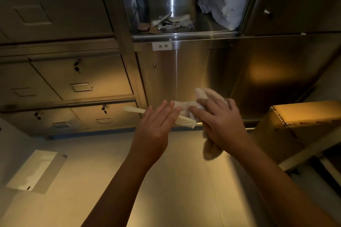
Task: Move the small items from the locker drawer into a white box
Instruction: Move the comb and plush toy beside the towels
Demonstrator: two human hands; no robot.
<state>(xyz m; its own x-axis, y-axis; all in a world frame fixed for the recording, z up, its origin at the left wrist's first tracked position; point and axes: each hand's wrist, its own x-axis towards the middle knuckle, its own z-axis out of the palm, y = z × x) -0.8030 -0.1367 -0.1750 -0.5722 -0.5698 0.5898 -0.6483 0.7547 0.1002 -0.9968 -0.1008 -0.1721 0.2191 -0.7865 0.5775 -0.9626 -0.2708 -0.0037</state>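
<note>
Steel lockers point(73, 79) fill the background, dim amber light

Left hand point(156, 121), frame centre: fingers straight, laid across a cream comb point(185, 122). Comb handle sticks out toward 9 o'clock, teeth toward 3. Thumb hidden, so cannot tell whether this hand pinches the comb or only rests on it.

Right hand point(221, 121), just beside at 3 o'clock: fingers curled round a pale bundle point(208, 94), soft-looking, which spills out above and below the fist. Its fingertips are close to the comb's toothed end; contact unclear.

Outward, 12 o'clock: open compartment point(184, 35), well above both hands. Small items point(171, 22) lie on its floor: pale sticks, scraps, something brownish at their left. Too small to name. White cloth point(230, 5) is heaped at its right.

8 o'clock, low down: white box point(35, 169), well apart from both hands; contents not readable.

3 o'clock edge: cardboard box point(304, 116).

Judgement: task partly done. One handful is out of the compartment and not yet in the box; a pile remains, so probably more trips are needed
</note>
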